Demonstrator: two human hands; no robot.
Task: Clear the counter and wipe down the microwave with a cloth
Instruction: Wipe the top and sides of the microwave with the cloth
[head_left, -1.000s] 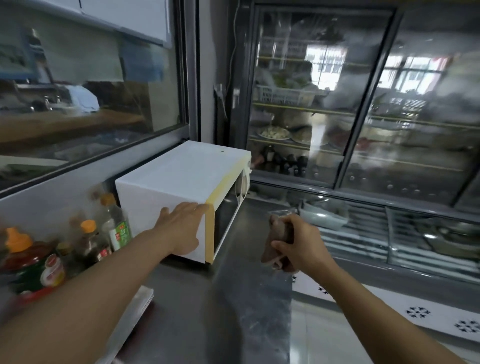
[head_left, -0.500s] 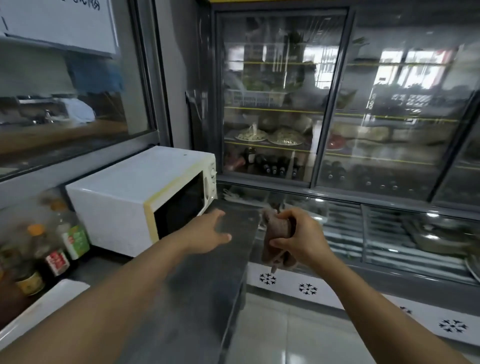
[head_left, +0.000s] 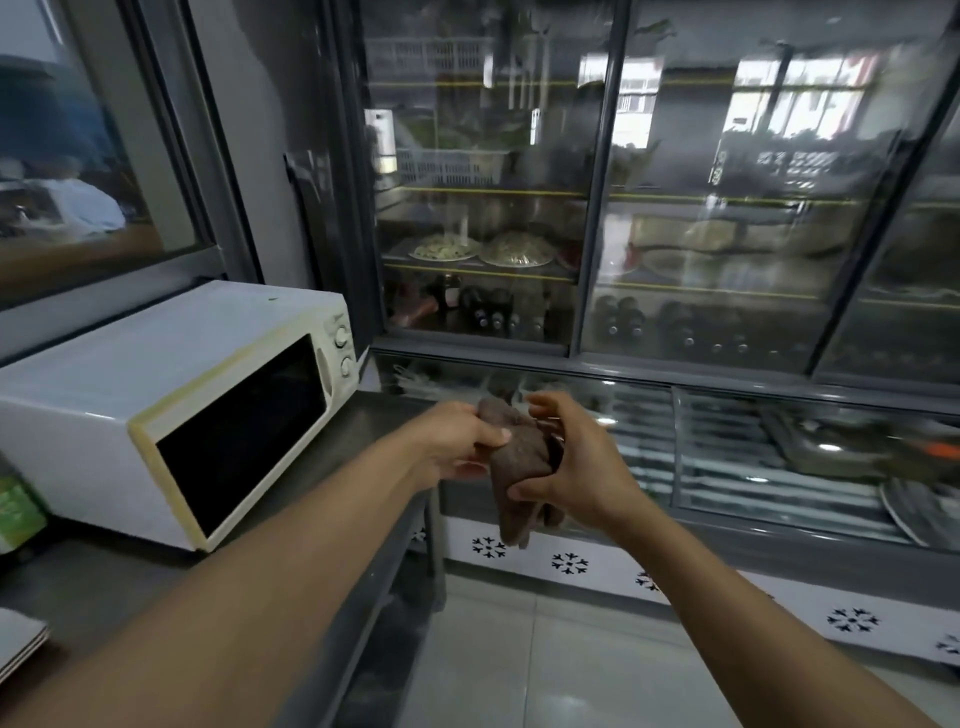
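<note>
A white microwave (head_left: 171, 374) with a dark door and yellowed front trim stands on the steel counter (head_left: 130, 587) at the left. Off the counter's right edge, both hands hold a crumpled brown cloth (head_left: 519, 467) in the air. My left hand (head_left: 457, 441) pinches the cloth's upper left part between thumb and fingers. My right hand (head_left: 576, 467) grips its right side, thumb across the lower part, and the cloth's tail hangs below.
A green-labelled bottle (head_left: 15, 514) peeks in at the far left beside the microwave. A white board's corner (head_left: 21, 639) lies at the counter's lower left. A glass-door fridge (head_left: 597, 208) with dishes and bottles fills the back, above a low display case (head_left: 727, 447).
My left hand left the microwave's side and came across to take hold of the cloth that the right hand was carrying. The view swung right and down.
</note>
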